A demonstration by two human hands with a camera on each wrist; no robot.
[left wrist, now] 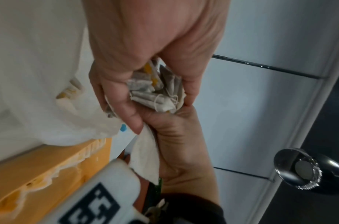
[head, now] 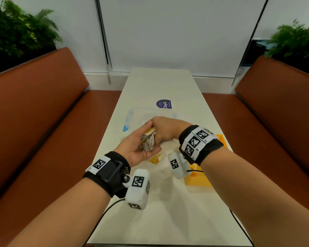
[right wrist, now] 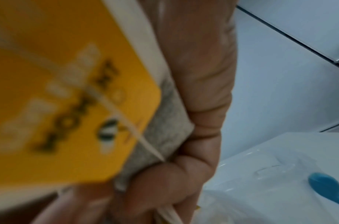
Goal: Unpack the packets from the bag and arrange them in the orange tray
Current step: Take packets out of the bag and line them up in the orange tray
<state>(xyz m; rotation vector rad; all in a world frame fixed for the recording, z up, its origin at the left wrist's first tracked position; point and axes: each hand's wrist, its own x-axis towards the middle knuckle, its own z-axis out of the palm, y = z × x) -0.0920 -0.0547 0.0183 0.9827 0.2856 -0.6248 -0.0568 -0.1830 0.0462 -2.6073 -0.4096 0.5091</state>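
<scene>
A bunch of packets point(head: 149, 140), small grey-white tea bags with strings and yellow tags, is held in the air above the table point(head: 161, 86), between both hands. The left hand point(head: 137, 148) lies palm up under the bunch, fingers half curled around it, and the thumb presses on the side. The right hand point(head: 165, 131) comes from above and its fingers close on the top of the same bunch, as the left wrist view shows, where fingers point(left wrist: 115, 97) wrap the tea bags point(left wrist: 155, 91). The packets are crumpled together and point in many directions, so I cannot tell one long axis. In the right wrist view a yellow tag point(right wrist: 69, 106) fills the picture, blurred, next to a grey bag point(right wrist: 165, 128).

Under the hands lies the white plastic bag point(head: 166, 157), open and loose; at least one yellow packet point(head: 154, 159) is in it. The bag partly covers the orange tray point(head: 198, 180), which stands at the right side; what lies in the tray is hidden. Behind the hands is a clear container point(head: 141, 114) with a blue clip point(head: 125, 129), and further a purple sticker point(head: 164, 104).
</scene>
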